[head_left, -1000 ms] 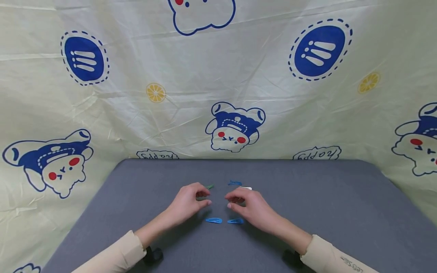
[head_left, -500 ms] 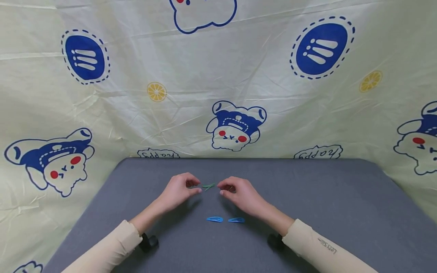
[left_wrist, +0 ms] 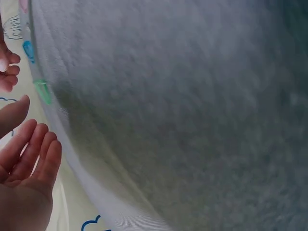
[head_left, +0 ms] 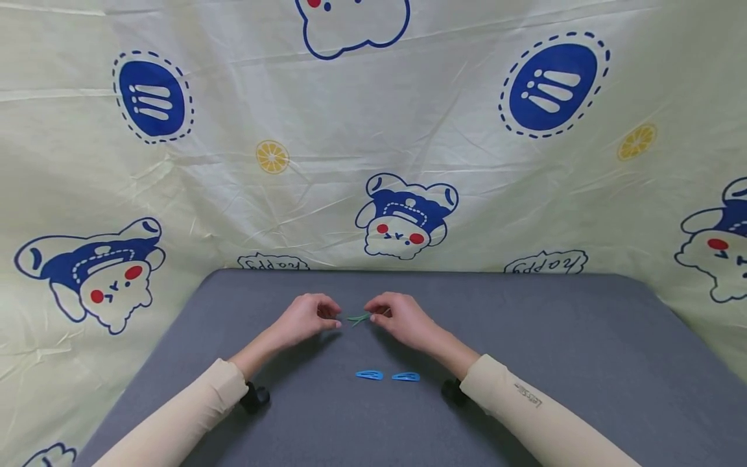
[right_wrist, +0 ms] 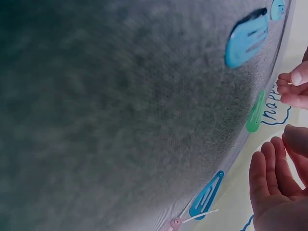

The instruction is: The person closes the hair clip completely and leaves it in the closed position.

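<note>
A green snap hair clip lies between the two hands on the grey table. My left hand hovers just left of it, fingers loosely bent and holding nothing. Close on the clip's right is my right hand, whose fingertips overlap its end in the head view. The right wrist view shows that hand's fingers apart from the green clip. Two blue hair clips lie side by side nearer the body. Behind the right hand, hidden in the head view, are another blue clip and a pink clip.
The grey table stretches to both sides, with its far edge against a hanging printed sheet. Dark wrist cameras hang below the sleeves.
Both hands have moved away from the body, from above the near blue clips to beside the green clip. The right hand has shifted left and covers the far blue and pale clips.
</note>
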`<state>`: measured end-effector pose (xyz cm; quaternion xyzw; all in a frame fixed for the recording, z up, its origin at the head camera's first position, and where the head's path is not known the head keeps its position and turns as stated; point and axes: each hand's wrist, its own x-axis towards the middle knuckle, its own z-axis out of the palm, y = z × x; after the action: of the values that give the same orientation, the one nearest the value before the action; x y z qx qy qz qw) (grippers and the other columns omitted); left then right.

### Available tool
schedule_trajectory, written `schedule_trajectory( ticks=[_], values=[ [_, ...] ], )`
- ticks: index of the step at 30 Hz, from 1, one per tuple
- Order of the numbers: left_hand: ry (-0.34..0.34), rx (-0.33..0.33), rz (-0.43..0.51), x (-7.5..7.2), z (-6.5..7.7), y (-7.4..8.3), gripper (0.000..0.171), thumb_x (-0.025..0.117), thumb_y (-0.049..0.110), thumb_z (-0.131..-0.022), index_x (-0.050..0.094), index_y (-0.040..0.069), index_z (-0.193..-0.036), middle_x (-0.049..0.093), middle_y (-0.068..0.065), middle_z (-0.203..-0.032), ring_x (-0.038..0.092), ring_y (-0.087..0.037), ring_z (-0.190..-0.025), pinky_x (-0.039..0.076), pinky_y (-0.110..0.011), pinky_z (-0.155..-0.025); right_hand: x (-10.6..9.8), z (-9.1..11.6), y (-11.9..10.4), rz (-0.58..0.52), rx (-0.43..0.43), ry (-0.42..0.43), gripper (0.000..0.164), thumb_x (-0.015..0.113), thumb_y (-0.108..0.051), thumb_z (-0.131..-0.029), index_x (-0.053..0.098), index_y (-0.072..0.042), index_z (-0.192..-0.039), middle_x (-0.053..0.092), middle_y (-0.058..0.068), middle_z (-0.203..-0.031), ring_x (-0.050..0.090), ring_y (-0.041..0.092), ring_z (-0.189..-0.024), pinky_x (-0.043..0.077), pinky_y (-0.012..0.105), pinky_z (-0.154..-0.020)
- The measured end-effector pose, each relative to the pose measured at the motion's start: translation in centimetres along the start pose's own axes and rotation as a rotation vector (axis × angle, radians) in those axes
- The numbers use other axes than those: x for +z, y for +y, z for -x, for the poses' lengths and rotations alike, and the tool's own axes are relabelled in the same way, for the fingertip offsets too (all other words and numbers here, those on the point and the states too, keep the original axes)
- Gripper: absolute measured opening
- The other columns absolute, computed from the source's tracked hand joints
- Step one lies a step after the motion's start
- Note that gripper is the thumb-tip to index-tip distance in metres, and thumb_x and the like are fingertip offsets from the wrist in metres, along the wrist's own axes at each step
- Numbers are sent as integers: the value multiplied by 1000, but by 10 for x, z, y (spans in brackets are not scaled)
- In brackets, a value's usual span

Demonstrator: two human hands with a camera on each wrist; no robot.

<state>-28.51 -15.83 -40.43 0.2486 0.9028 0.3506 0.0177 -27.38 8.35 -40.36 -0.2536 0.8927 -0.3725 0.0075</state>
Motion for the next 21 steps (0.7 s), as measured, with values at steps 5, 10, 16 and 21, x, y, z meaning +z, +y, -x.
schedule_trajectory(
  ticks=[5,10,16,21],
  values=[
    [-42,-9,31,3,-5,-6,19,78,9,-83,72,2,-100,68,0,-87,61,-11,-78,51,-29,-68,3,-6,1,28,34,-11,20,66,-7,-94,71,-6,-114,65,0,-101,58,16,-89,51,36,-84],
    [-71,-12,54,5,-11,-14,18,77,8,-83,73,3,-99,68,1,-84,60,-10,-75,51,-27,-64,6,-14,3,60,46,-23,18,67,-5,-93,71,-5,-111,65,1,-96,57,14,-86,50,36,-81],
    [-122,-19,98,1,-16,-19,19,77,6,-83,73,1,-101,69,0,-86,60,-9,-72,50,-26,-61,8,-22,5,54,66,-57,18,68,-2,-91,73,-5,-108,68,2,-94,58,13,-84,49,36,-81],
    [-148,-24,135,-2,-18,-21,19,77,7,-84,72,0,-102,69,-1,-87,60,-10,-72,50,-26,-60,10,-27,9,50,67,-86,16,70,-3,-90,74,-7,-104,68,1,-92,57,13,-83,49,35,-80]
  ],
)
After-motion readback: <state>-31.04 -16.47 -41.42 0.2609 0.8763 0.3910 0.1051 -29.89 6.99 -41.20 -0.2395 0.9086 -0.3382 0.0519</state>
